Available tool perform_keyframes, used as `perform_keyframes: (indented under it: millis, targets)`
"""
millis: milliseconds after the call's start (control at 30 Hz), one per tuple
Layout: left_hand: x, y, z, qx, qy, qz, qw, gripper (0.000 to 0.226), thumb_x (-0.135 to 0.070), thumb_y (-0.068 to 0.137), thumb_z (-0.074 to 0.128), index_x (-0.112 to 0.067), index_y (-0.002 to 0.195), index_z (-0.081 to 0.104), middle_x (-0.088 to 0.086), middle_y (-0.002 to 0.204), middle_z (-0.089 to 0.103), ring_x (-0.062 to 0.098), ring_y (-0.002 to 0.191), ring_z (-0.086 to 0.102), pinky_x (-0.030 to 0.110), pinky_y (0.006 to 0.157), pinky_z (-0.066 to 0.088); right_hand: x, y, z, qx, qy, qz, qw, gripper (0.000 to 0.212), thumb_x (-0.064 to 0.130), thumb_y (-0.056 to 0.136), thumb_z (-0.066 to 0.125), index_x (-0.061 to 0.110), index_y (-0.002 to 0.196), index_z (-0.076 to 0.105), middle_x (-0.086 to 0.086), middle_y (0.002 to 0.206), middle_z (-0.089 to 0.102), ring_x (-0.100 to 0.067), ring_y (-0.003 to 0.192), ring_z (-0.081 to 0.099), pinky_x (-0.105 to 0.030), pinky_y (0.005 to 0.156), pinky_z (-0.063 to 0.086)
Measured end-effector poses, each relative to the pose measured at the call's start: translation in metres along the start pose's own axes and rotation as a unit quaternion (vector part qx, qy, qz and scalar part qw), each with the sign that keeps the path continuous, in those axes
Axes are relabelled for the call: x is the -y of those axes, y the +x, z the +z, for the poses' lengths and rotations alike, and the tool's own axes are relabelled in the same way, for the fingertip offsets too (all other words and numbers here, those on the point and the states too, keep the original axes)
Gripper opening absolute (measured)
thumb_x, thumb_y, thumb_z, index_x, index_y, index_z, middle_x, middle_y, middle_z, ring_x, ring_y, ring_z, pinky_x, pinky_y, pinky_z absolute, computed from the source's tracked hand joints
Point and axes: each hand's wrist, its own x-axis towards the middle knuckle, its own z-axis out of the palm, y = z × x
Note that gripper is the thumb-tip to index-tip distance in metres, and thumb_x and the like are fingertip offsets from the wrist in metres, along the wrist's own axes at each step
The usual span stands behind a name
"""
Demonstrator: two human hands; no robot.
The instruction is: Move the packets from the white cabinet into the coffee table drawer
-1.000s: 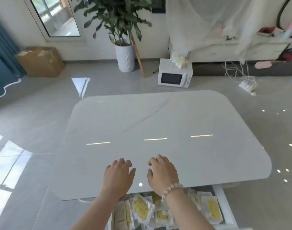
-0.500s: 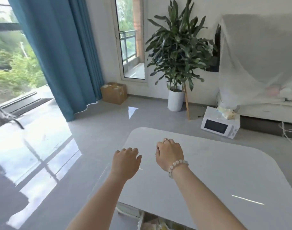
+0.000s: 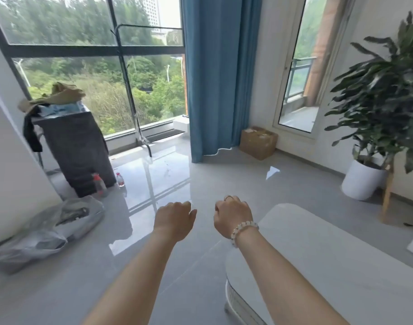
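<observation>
My left hand and my right hand hang in the air in front of me above the grey floor, fingers loosely curled, holding nothing. A bead bracelet circles my right wrist. The white coffee table fills the lower right, its rounded corner just right of my right hand. Its drawer and the packets are out of view. No white cabinet can be made out for certain.
A dark cabinet piled with clothes stands at the left, two bottles at its foot. A grey plastic bag lies on the floor. Beyond are a blue curtain, a cardboard box and a potted plant.
My view has swung left and up, away from the table and the open drawer of packets toward the window. Both hands lifted off the tabletop and curled loosely.
</observation>
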Motion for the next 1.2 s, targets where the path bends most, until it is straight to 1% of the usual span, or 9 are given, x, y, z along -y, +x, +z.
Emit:
perform_keyframes:
  millis: [167, 300, 367, 600, 767, 833, 933, 1033, 1200]
  targets:
    - [0.099, 0.002, 0.000, 0.013, -0.001, -0.094, 0.995, 0.041, -0.042, 0.100, 0.029, -0.017, 0.106, 0.062, 0.003, 0.109, 0.065, 0.025, 0.102, 0.060, 0.031, 0.079, 0.043, 0.093, 0.053, 0.013, 0.008, -0.002, -0.093, 0.996, 0.034, 0.023, 0.094, 0.035, 0.012, 0.114, 0.061, -0.007, 0.118, 0.057, -0.023, 0.114, 0.048, -0.034, 0.092, 0.038]
    - [0.174, -0.008, 0.002, 0.013, -0.010, -0.162, 0.987, 0.040, -0.041, 0.099, 0.030, -0.019, 0.106, 0.062, 0.002, 0.110, 0.065, 0.023, 0.104, 0.060, 0.031, 0.081, 0.043, 0.170, 0.082, 0.030, 0.034, -0.004, -0.154, 0.987, 0.035, 0.022, 0.095, 0.034, 0.010, 0.117, 0.059, -0.008, 0.121, 0.055, -0.025, 0.116, 0.047, -0.034, 0.094, 0.037]
    - [0.211, -0.013, 0.002, 0.012, 0.002, -0.186, 0.982, 0.040, -0.041, 0.100, 0.029, -0.018, 0.108, 0.061, 0.003, 0.112, 0.064, 0.023, 0.106, 0.059, 0.030, 0.082, 0.043, 0.209, 0.093, 0.037, 0.039, 0.002, -0.182, 0.983, 0.035, 0.022, 0.096, 0.034, 0.010, 0.117, 0.059, -0.008, 0.121, 0.055, -0.025, 0.116, 0.048, -0.033, 0.095, 0.038]
    - [0.320, -0.053, 0.003, 0.010, 0.020, -0.279, 0.960, 0.045, -0.040, 0.101, 0.026, -0.014, 0.106, 0.063, 0.007, 0.113, 0.064, 0.025, 0.108, 0.059, 0.032, 0.084, 0.043, 0.329, 0.113, 0.060, 0.027, 0.003, -0.285, 0.958, 0.034, 0.025, 0.095, 0.038, 0.010, 0.110, 0.064, -0.008, 0.112, 0.061, -0.024, 0.106, 0.057, -0.032, 0.085, 0.046]
    - [0.373, -0.102, 0.006, 0.006, 0.017, -0.364, 0.931, 0.047, -0.043, 0.100, 0.027, -0.015, 0.101, 0.065, 0.006, 0.110, 0.066, 0.025, 0.106, 0.060, 0.032, 0.080, 0.043, 0.402, 0.110, 0.073, 0.039, 0.005, -0.370, 0.928, 0.033, 0.023, 0.095, 0.037, 0.010, 0.108, 0.065, -0.008, 0.113, 0.061, -0.024, 0.108, 0.055, -0.033, 0.088, 0.044]
    - [0.392, -0.123, 0.006, 0.009, 0.018, -0.399, 0.917, 0.046, -0.042, 0.100, 0.028, -0.014, 0.102, 0.065, 0.007, 0.111, 0.066, 0.027, 0.106, 0.059, 0.033, 0.082, 0.044, 0.433, 0.105, 0.079, 0.045, 0.013, -0.404, 0.913, 0.032, 0.022, 0.095, 0.038, 0.010, 0.108, 0.065, -0.009, 0.112, 0.062, -0.024, 0.107, 0.055, -0.033, 0.087, 0.044]
    - [0.417, -0.156, 0.007, 0.018, 0.022, -0.453, 0.891, 0.047, -0.041, 0.100, 0.028, -0.012, 0.105, 0.064, 0.010, 0.113, 0.065, 0.029, 0.108, 0.058, 0.033, 0.084, 0.044, 0.478, 0.092, 0.087, 0.064, 0.013, -0.457, 0.887, 0.032, 0.021, 0.095, 0.038, 0.010, 0.111, 0.064, -0.009, 0.114, 0.061, -0.026, 0.110, 0.054, -0.034, 0.088, 0.043]
    - [0.442, -0.183, 0.006, 0.020, 0.024, -0.498, 0.867, 0.047, -0.041, 0.100, 0.029, -0.011, 0.104, 0.065, 0.009, 0.111, 0.066, 0.028, 0.107, 0.059, 0.033, 0.085, 0.044, 0.519, 0.083, 0.096, 0.088, 0.020, -0.502, 0.860, 0.033, 0.020, 0.095, 0.038, 0.011, 0.111, 0.064, -0.009, 0.116, 0.060, -0.026, 0.112, 0.053, -0.034, 0.088, 0.042]
    - [0.483, -0.219, -0.002, 0.008, 0.045, -0.566, 0.823, 0.047, -0.040, 0.100, 0.028, -0.012, 0.097, 0.066, 0.006, 0.105, 0.068, 0.026, 0.100, 0.061, 0.032, 0.079, 0.045, 0.587, 0.077, 0.102, 0.108, 0.031, -0.568, 0.815, 0.031, 0.020, 0.094, 0.038, 0.010, 0.110, 0.063, -0.009, 0.117, 0.058, -0.026, 0.113, 0.051, -0.034, 0.087, 0.041]
